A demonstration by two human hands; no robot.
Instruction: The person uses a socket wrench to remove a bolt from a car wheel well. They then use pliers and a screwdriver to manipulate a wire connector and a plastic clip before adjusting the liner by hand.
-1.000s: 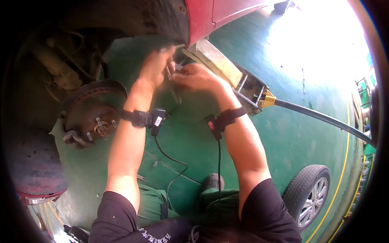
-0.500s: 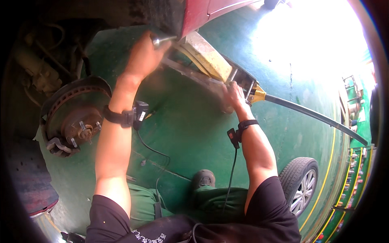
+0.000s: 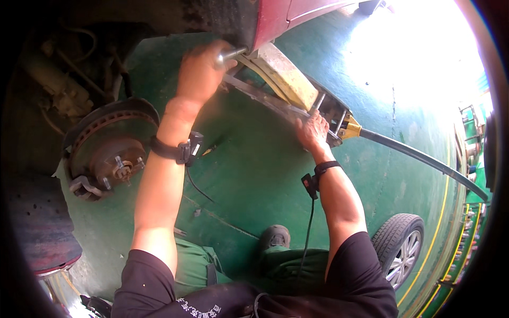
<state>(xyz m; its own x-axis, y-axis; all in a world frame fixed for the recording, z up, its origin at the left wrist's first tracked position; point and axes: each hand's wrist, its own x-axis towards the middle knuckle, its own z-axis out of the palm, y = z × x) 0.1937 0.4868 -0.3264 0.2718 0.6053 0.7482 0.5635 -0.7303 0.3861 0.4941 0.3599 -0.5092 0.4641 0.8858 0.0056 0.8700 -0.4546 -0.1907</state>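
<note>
Left hand (image 3: pixel 197 77) curls fingers round tool (image 3: pixel 231 54), tip at car (image 3: pixel 274 22)'s lower edge; right hand (image 3: pixel 315 131), fingers extended, rests on jack (image 3: pixel 289 80), likely bracing; jack sits under car, presumably supporting it.

Right hand (image 3: pixel 314 131): moved from beside the left hand (image 3: pixel 199 77) to the jack (image 3: pixel 291 85), touching its side.
Hand spacing: formerly close, now well apart.

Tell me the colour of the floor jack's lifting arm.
The lifting arm is yellow, with a paler, worn top; best seen in the head view.
</note>
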